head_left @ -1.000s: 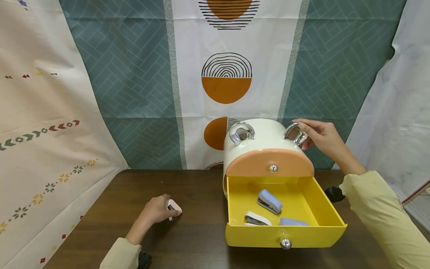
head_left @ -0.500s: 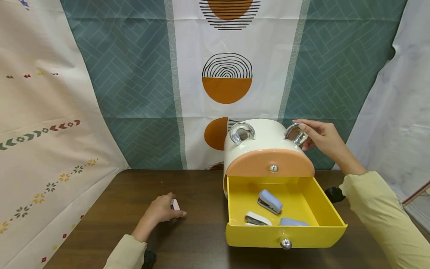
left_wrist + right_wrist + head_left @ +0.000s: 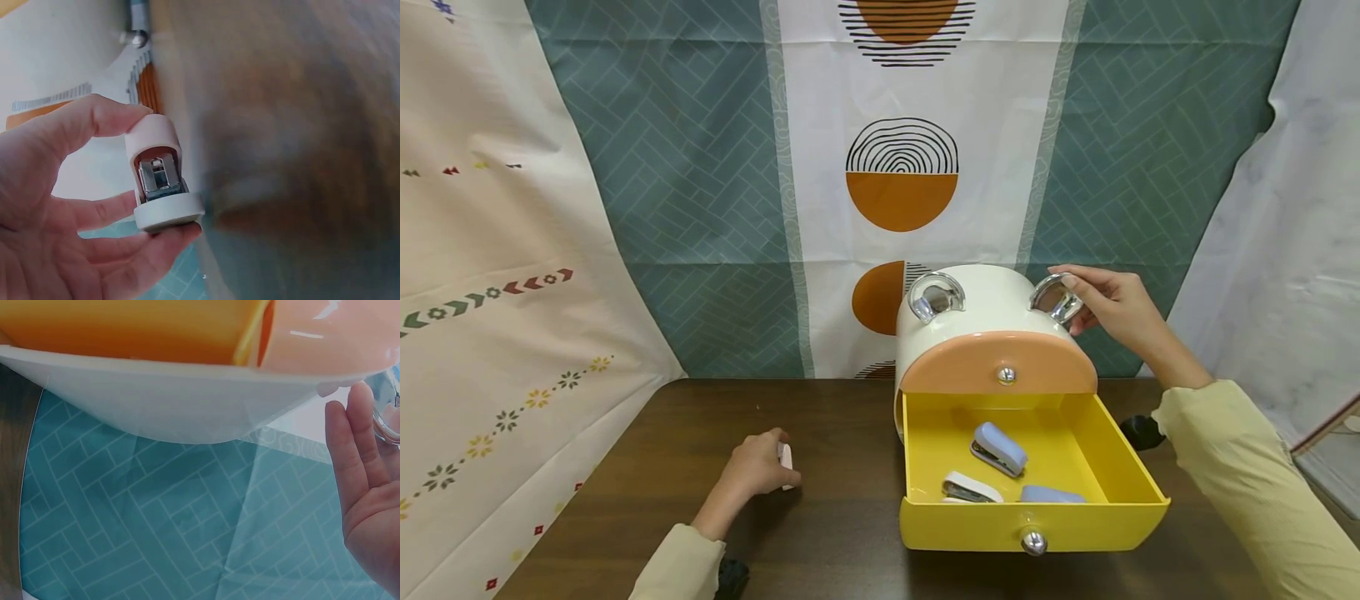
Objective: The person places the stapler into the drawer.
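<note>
My left hand (image 3: 754, 468) pinches a small pale pink mini stapler (image 3: 154, 135) between thumb and fingers, over the left part of the brown table. In the left wrist view its open front end and metal inside face the camera. My right hand (image 3: 1116, 308) grips the right chrome ring (image 3: 1056, 300) on top of a cream, rounded drawer box (image 3: 992, 292). The box's lower yellow drawer (image 3: 1033, 527) is pulled out. Inside lie a lavender stapler (image 3: 998, 448), a white stapler (image 3: 972, 487) and another lavender piece (image 3: 1051, 495), partly hidden by the drawer front.
A second chrome ring (image 3: 936, 296) tops the box's left side. The peach upper drawer (image 3: 1000, 362) is closed. Patterned cloth (image 3: 715, 208) hangs behind the brown table (image 3: 842, 533) and along both sides.
My left hand shifts slightly right, then a little back left, and the stapler turns in its fingers, showing less in the head view. My right hand stays on the ring.
</note>
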{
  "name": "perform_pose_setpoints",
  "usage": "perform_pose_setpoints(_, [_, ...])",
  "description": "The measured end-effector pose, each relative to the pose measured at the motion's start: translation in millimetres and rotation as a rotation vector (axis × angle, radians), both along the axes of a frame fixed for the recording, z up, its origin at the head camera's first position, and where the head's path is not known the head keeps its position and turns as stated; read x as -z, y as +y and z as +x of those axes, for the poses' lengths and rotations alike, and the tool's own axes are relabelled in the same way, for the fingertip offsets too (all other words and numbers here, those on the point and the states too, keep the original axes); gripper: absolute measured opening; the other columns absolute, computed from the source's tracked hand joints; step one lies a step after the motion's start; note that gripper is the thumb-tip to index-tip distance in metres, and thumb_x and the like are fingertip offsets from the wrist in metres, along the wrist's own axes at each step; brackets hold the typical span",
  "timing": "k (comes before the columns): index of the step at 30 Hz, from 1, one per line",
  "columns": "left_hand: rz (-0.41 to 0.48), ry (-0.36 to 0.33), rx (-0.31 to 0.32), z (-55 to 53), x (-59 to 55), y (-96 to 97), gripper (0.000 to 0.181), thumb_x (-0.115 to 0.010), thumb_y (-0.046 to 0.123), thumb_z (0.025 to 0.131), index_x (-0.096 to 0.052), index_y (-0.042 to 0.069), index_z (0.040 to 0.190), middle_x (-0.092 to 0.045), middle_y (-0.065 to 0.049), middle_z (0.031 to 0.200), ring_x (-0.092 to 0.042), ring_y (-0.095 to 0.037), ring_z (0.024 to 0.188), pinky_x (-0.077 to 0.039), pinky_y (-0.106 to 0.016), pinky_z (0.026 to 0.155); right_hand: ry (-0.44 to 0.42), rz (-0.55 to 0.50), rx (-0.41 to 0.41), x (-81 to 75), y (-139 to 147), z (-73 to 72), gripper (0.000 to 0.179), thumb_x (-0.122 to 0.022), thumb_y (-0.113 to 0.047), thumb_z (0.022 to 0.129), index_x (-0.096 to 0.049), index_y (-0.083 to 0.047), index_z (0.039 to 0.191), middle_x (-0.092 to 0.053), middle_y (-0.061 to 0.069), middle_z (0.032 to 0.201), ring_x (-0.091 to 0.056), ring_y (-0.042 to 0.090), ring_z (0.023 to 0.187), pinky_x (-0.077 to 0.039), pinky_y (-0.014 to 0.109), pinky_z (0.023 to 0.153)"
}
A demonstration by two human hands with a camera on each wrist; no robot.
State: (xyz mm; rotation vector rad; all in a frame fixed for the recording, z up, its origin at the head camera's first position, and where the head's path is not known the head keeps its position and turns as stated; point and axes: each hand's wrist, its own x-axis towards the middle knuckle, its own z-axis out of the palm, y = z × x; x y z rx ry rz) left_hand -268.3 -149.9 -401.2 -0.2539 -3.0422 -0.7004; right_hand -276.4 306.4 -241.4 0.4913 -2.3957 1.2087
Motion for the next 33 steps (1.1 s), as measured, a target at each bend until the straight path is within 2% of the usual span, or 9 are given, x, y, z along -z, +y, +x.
perform_pose_setpoints(3, [0.028, 0.01, 0.01, 0.0, -3.7, -0.8, 0.057, -0.079, 0.018, 0.06, -0.058, -0.001, 0.109, -0.057, -0.009, 0.077, -0.05, -0.02, 0.065, -0.042, -0.032, 0.054, 0.006, 0.003, -0.007, 0.4, -0.1, -1.2, 0.038, -0.048, -0.02, 0.094, -0.051, -0.003, 0.128, -0.061, -0.012, 0.078, -0.06, 0.016, 0.052, -0.051, 0.022, 0.056])
perform_pose_setpoints(8, [0.076, 0.035, 0.032, 4.5, -18.5, 3.3, 0.056, -0.076, 0.015, 0.061, -0.059, 0.004, 0.113, -0.056, -0.007, 0.076, -0.048, -0.02, 0.065, -0.039, -0.03, 0.052, 0.011, 0.007, -0.019, -0.5, 0.2, -0.4, 0.037, -0.048, -0.022, 0.094, -0.053, -0.007, 0.128, -0.061, -0.01, 0.08, -0.06, 0.017, 0.053, -0.051, 0.022, 0.057])
perform_pose_setpoints(14, [0.123, 0.131, 0.083, 11.6, -36.4, 14.2, 0.058, -0.074, 0.018, 0.061, -0.06, 0.011, 0.116, -0.056, -0.003, 0.075, -0.046, -0.017, 0.063, -0.037, -0.028, 0.052, 0.006, 0.003, -0.033, -0.2, 0.8, -0.3, 0.037, -0.048, -0.021, 0.095, -0.052, -0.006, 0.128, -0.061, -0.009, 0.082, -0.06, 0.017, 0.053, -0.051, 0.022, 0.057])
perform_pose_setpoints(18, [0.165, 0.192, 0.129, 20.4, -50.2, 25.8, 0.058, -0.073, 0.017, 0.062, -0.06, 0.013, 0.118, -0.058, -0.003, 0.083, -0.049, -0.017, 0.07, -0.038, -0.029, 0.059, -0.009, -0.002, -0.011, 0.3, 0.6, -0.5, 0.038, -0.048, -0.022, 0.095, -0.051, -0.005, 0.129, -0.061, -0.012, 0.081, -0.06, 0.017, 0.053, -0.051, 0.023, 0.057])
perform_pose_setpoints(22, [0.273, 0.209, 0.173, 32.2, -64.4, 38.3, 0.059, -0.073, 0.011, 0.063, -0.06, 0.015, 0.12, -0.06, -0.008, 0.097, -0.058, -0.017, 0.078, -0.044, -0.029, 0.064, -0.016, 0.0, 0.005, 0.7, -0.2, -0.8, 0.039, -0.048, -0.023, 0.094, -0.051, -0.004, 0.128, -0.061, -0.013, 0.081, -0.06, 0.017, 0.053, -0.051, 0.023, 0.057])
perform_pose_setpoints(26, [0.409, 0.208, 0.229, 41.9, -76.6, 51.8, 0.062, -0.073, 0.004, 0.062, -0.059, 0.014, 0.122, -0.06, -0.012, 0.107, -0.063, -0.02, 0.078, -0.049, -0.026, 0.062, -0.002, 0.005, -0.014, 0.9, 0.8, -1.4, 0.038, -0.048, -0.021, 0.094, -0.051, -0.004, 0.128, -0.061, -0.013, 0.081, -0.06, 0.017, 0.053, -0.051, 0.022, 0.056])
perform_pose_setpoints(33, [0.548, 0.244, 0.356, 55.1, -94.4, 76.6, 0.068, -0.074, 0.002, 0.063, -0.054, 0.008, 0.127, -0.061, -0.012, 0.109, -0.062, -0.014, 0.077, -0.05, -0.023, 0.066, 0.005, 0.0, -0.022, 0.8, 1.1, -1.3, 0.037, -0.048, -0.021, 0.094, -0.053, -0.006, 0.128, -0.061, -0.012, 0.079, -0.06, 0.016, 0.052, -0.051, 0.022, 0.056])
